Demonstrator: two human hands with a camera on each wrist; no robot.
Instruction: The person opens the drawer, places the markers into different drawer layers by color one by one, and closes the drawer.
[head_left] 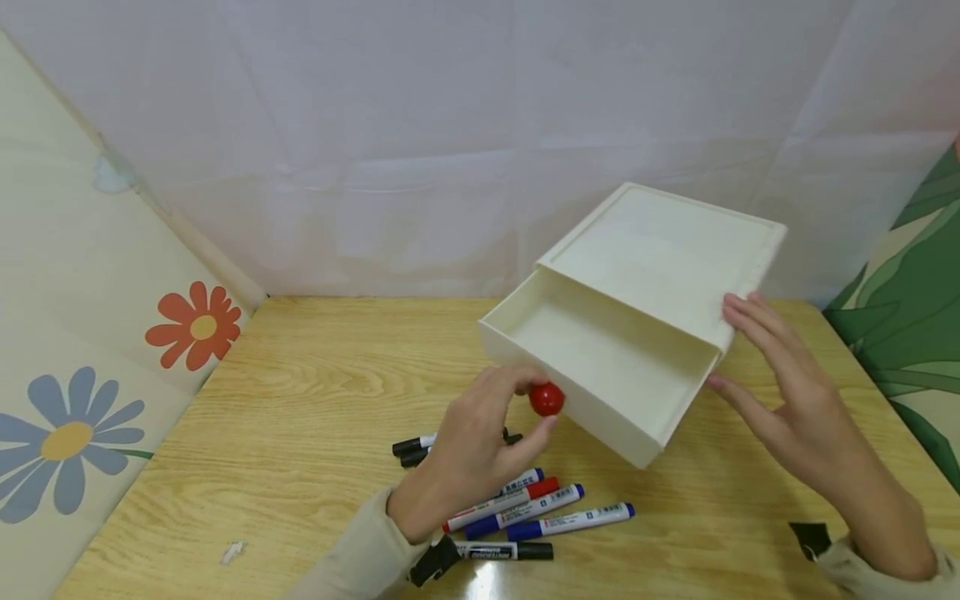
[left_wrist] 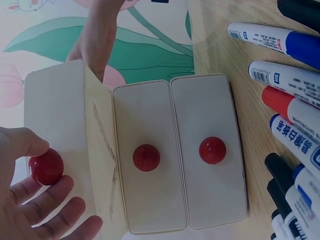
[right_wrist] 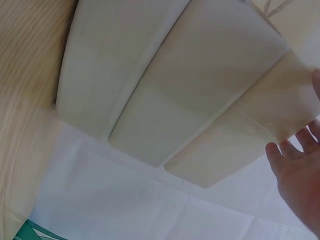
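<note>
A cream three-drawer cabinet (head_left: 667,250) stands on the wooden table, its top drawer (head_left: 592,333) pulled out and nothing visible inside. My left hand (head_left: 480,442) pinches that drawer's round red knob (head_left: 547,399) between thumb and fingers. Beneath it, the middle drawer (left_wrist: 145,110) and bottom drawer (left_wrist: 202,110) are closed, each with its own red knob, as the left wrist view shows. On the cabinet's right side, my right hand (head_left: 795,408) rests with fairly straight fingers near the top edge and the thumb lower, by the front corner.
Several whiteboard markers lie in front of the cabinet, partly under my left forearm: a blue one (head_left: 577,521), a red one (head_left: 543,487) and a black one (head_left: 525,551) among them. A white cloth (head_left: 390,150) hangs behind the table; flower-printed panels (head_left: 67,442) flank it.
</note>
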